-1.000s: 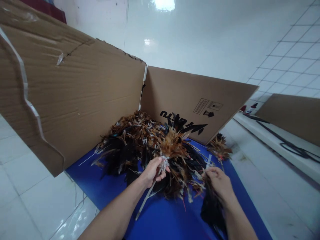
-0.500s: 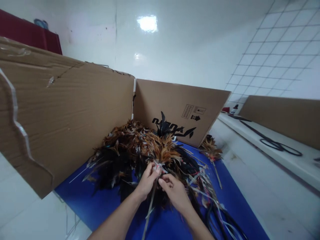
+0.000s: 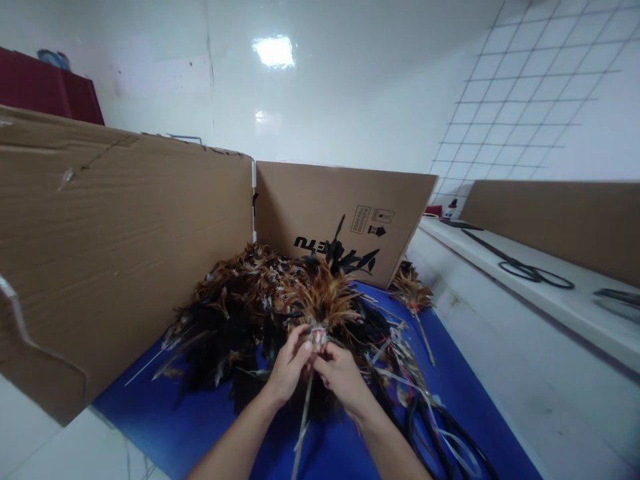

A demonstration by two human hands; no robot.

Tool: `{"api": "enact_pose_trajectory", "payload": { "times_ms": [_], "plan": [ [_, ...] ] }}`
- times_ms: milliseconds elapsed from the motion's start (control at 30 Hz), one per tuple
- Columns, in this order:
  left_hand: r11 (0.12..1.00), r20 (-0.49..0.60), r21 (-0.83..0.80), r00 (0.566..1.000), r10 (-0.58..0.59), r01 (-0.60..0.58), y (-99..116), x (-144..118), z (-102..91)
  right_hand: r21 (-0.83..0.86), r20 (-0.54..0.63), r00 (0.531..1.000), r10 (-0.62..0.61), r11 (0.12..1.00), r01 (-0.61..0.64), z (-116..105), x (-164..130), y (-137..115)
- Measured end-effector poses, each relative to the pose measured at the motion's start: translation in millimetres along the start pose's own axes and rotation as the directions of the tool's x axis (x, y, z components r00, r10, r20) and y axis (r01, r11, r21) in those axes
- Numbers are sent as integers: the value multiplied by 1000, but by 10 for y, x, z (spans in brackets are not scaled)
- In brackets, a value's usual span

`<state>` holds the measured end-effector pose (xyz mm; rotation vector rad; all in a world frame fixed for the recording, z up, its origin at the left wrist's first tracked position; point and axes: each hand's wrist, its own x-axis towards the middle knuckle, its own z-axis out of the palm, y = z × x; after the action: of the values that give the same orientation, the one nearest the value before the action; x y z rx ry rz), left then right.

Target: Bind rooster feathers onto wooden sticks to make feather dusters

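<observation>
At the lower centre of the frame, a feather bundle (image 3: 320, 303) is pinched at its bound base by the left hand (image 3: 289, 365) and the right hand (image 3: 345, 375), fingertips pressed together around the binding. A feather pile (image 3: 235, 313) is spread behind it on a blue mat (image 3: 165, 413), with cardboard walls (image 3: 125, 227) at the left.

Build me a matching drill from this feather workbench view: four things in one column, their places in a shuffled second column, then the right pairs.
1. feather bundle
2. lone feather tuft
3. scissors
4. printed cardboard panel

A. on the white ledge at right
B. upright behind the feather pile
C. pinched between left hand and right hand
D. lying alone on the blue mat by the panel's right end

Pairs: 1-C, 2-D, 3-A, 4-B
</observation>
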<state>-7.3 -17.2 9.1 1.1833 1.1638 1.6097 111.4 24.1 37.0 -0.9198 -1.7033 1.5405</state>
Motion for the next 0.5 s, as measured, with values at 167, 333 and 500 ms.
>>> {"api": "enact_pose_trajectory", "payload": {
  "times_ms": [167,333,500],
  "plan": [
    [985,76,-149,994,-79,90,14,5,24,120,-22,999,27,992,-24,-218,0,-169],
    [974,370,-162,924,-91,160,38,-90,164,169,-84,995,-47,984,61,-413,46,-181],
    [970,509,-76,846,-162,232,-90,-132,230,280,-149,987,-63,954,104,-574,77,-208]
  ]
}}
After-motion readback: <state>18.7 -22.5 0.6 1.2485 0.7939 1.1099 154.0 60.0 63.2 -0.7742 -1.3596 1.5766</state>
